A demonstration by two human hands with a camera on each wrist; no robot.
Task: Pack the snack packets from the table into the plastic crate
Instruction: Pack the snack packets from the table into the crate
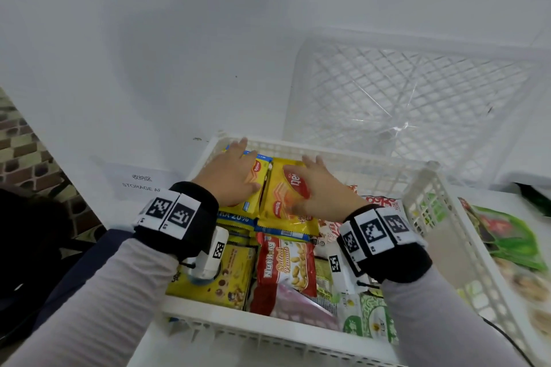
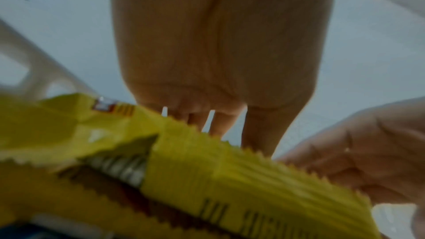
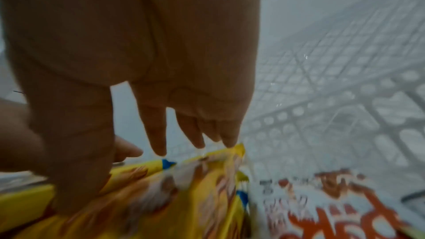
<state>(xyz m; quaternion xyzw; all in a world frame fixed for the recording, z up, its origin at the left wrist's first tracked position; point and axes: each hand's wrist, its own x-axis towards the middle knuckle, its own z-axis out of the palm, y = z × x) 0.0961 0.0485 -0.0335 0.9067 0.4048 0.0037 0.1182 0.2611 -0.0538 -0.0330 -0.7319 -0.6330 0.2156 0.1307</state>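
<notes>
In the white perforated plastic crate, 2 yellow foil wafer packets lie side by side at the far end; left hand and right hand press flat, fingers spread, seemingly levelling them.

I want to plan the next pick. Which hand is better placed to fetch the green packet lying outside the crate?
Probably the right hand: the green packet lies just past the crate wall on its side, and its fingers are straight, holding nothing. The left hand would have to cross over.
</notes>
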